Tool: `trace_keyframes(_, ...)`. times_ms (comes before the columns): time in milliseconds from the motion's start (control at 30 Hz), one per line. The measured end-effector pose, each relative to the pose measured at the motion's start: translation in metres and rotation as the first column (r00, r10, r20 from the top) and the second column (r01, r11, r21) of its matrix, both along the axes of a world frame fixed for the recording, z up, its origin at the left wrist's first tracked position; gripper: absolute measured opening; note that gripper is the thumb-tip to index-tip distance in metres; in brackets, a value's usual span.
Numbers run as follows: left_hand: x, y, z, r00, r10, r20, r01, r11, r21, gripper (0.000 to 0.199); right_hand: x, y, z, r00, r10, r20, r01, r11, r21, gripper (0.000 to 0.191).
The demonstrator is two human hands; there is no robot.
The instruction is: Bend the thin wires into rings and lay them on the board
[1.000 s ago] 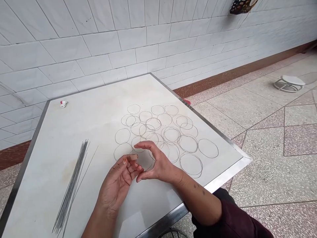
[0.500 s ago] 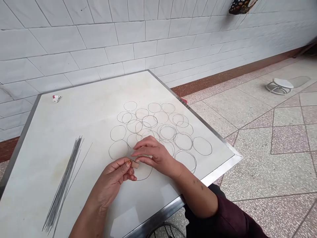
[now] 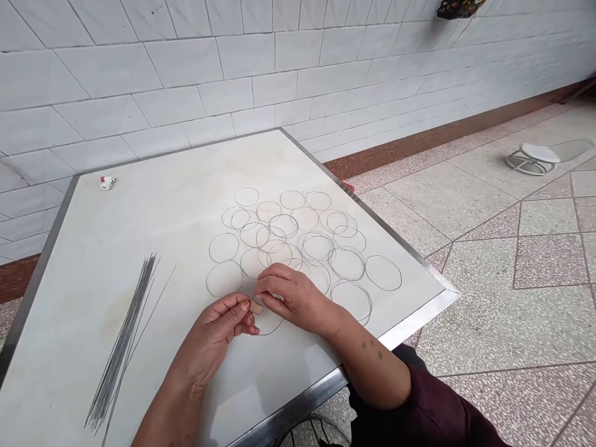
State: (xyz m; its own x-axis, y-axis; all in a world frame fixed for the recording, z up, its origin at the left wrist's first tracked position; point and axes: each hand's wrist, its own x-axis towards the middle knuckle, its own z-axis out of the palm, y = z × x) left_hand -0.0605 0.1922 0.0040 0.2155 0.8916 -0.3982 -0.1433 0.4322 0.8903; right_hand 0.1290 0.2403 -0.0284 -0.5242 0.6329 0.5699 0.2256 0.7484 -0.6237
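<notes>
My left hand (image 3: 228,323) pinches a small tan strip (image 3: 256,307), which looks like tape or paper, between thumb and forefinger. A thin wire ring (image 3: 270,333) curves below the fingers, and its upper part is hidden by my hands. My right hand (image 3: 293,298) is closed just right of the strip, its fingertips bent together; what they grip is too small to make out. Beyond my hands lie many wire rings (image 3: 223,263), several of them overlapping. To the left of my left hand is a bundle of straight grey wires (image 3: 123,347).
The white table (image 3: 153,217) has a metal edge and stands against a white tiled wall (image 3: 186,56). A small white and red object (image 3: 107,182) lies at its far left corner. On the floor to the right is a low stool (image 3: 533,159).
My right hand's fingers, spread apart before, have bent and closed in beside the tan strip. My left hand keeps its pinch. The view has shifted slightly.
</notes>
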Motion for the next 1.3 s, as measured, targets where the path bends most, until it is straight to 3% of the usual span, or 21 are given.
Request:
trace_keyframes(367,-0.0003,0.0009,-0.0014,0.998,0.046,-0.049,-0.045,0.999,0.020,0.025,-0.0003,-0.0026,-0.0016,1.000,0.016,-0.016,-0.017,0.998,-0.066,0.018)
trace_keyframes(600,-0.0003,0.0018,-0.0039,0.994,0.027,-0.110,-0.021,0.998,0.053,0.023,-0.0015,-0.0001,-0.0050,0.998,0.040,-0.043,-0.044,0.994,-0.104,0.016)
trace_keyframes(900,-0.0015,0.0000,-0.0040,0.997,-0.013,-0.077,0.015,0.999,0.030,0.028,-0.0007,-0.0006,-0.0054,0.997,0.080,0.005,-0.078,0.983,-0.165,0.019)
trace_keyframes(1300,-0.0029,0.0009,-0.0025,0.986,-0.024,-0.166,0.030,0.999,0.029,0.024,-0.0005,-0.0028,-0.0052,0.996,0.093,-0.003,-0.092,0.984,-0.151,0.022)
